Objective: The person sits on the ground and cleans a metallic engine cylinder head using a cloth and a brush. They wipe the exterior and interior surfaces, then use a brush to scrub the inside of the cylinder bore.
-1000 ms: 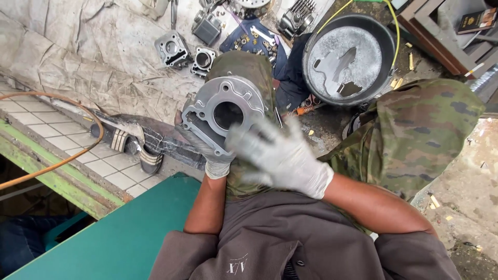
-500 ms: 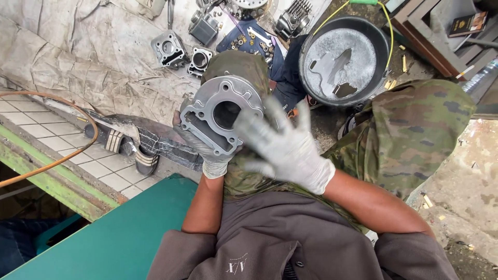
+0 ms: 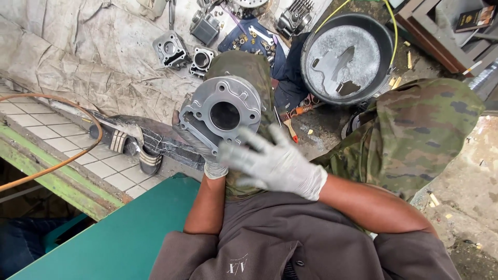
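grey metal cylinder block (image 3: pixel 223 111), round bore facing up, tilted, its lower left edge cupped in the left grip (image 3: pixel 199 148).

Open room lay above the grey tarpaulin (image 3: pixel 78 57) to the left. Ahead, loose engine cylinders (image 3: pixel 184 54) and tools (image 3: pixel 254 39) crowded the ground; a black basin (image 3: pixel 346 57) blocked the right. The raised camouflage knee (image 3: pixel 420 129) closed off that side.

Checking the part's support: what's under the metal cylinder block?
The left hand grips the cylinder block from below, above the camouflage-clad knee. The right hand hovers beside it. The block's underside is hidden.
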